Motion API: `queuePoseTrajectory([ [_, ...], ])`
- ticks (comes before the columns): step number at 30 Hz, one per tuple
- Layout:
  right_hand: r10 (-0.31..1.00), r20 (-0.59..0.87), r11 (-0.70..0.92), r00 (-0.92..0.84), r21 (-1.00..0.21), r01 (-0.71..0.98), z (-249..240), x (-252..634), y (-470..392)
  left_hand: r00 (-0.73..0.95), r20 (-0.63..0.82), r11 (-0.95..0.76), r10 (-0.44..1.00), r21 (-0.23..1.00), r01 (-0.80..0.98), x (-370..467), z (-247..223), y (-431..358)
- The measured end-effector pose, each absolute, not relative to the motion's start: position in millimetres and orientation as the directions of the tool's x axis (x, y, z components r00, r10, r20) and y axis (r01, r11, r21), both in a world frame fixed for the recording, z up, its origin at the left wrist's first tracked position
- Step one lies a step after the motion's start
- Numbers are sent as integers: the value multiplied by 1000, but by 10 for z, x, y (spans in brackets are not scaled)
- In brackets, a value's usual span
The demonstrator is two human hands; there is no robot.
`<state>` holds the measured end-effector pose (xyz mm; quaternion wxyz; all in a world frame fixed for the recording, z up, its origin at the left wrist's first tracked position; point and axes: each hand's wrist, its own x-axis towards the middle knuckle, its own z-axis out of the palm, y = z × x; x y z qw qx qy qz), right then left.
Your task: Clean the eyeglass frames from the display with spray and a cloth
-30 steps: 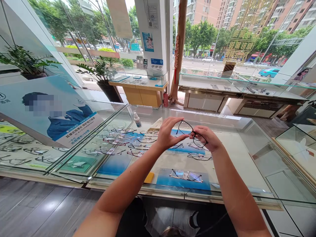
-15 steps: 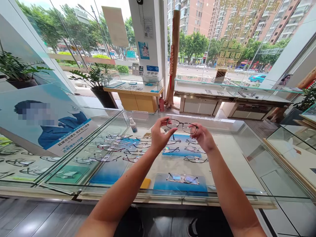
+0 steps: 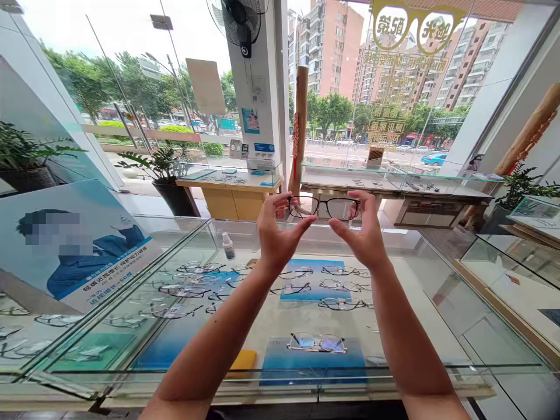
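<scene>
From my end, the biggest hazard is the glass counter [image 3: 420,274], filling the dial from eight o'clock round to four: if a pinch slips, the black-framed glasses [image 3: 328,207], held up just toward three o'clock of centre, could fall against it and chip. The grip is two-sided: the left hand [image 3: 277,233] holds the frame's nine o'clock end and the right hand [image 3: 365,233] its three o'clock end, each between fingers and thumb, so I judge that an uneven pull or twist could strain the bridge or hinges. The thumbs sit close to the lower rims; a small roll inward might smear the lenses.

As for what I can't make out, the left forearm [image 3: 236,315] covers part of the display toward seven o'clock, and the right forearm [image 3: 405,321] cuts across the ends of the display frames [image 3: 339,303] near five. Reflections leave me unsure which frames lie under the glass. The label on the spray bottle [image 3: 228,246], toward eight o'clock, is too small to read. Smallest of all, the temples hide behind the fingers, so I can't tell whether they are folded.
</scene>
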<state>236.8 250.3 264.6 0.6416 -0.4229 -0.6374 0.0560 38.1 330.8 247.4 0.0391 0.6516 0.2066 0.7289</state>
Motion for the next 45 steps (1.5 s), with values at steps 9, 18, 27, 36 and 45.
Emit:
queuePoseTrajectory([
  [9, 390, 915, 714, 101, -370, 594, 2866, 2476, 2346, -116, 986, -970, 120, 142, 199, 352, 2778, 3172],
  [18, 455, 884, 634, 107, -406, 658, 2884, 2486, 2258, -8, 987, -961, 161, 158, 227, 145, 2827, 3124],
  [27, 345, 926, 554, 156, -335, 763, 2885, 2415, 2261, -34, 990, -962, 136, 140, 234, 170, 2805, 3178],
  [36, 245, 962, 517, 121, -235, 823, 2880, 2334, 2255, -77, 984, -951, 162, 177, 255, 217, 2772, 3240],
  [45, 208, 976, 501, 66, -165, 850, 2917, 2315, 2232, -51, 975, -965, 215, 220, 144, 248, 2718, 3380],
])
